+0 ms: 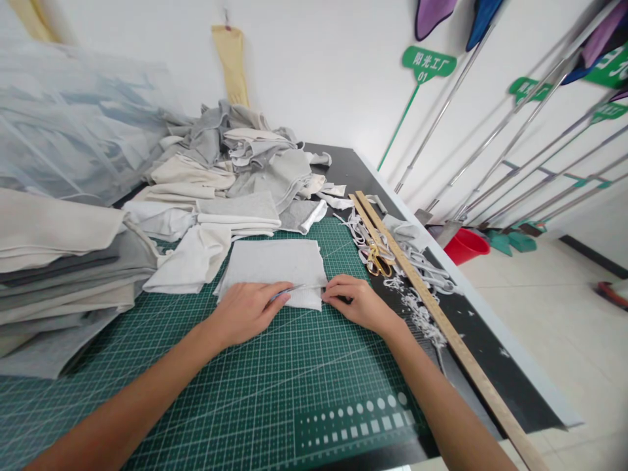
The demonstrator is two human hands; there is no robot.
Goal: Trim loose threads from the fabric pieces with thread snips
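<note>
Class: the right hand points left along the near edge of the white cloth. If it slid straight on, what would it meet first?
Probably the left hand, whose fingers press the cloth just ahead of the right hand; the depth between them is unclear.

Left hand (248, 311) pressing the near edge of a folded pale grey fabric rectangle (275, 265), right hand (356, 303) pinching its right corner, green gridded cutting mat (275, 386) beneath, long wooden ruler (441, 320) and gold-handled scissors (379, 258) just right, heaped grey and cream cloth scraps (235, 163) behind

Left hand (248, 313), right hand (360, 304): bare, forearms seemingly sleeveless, no rings.
</note>
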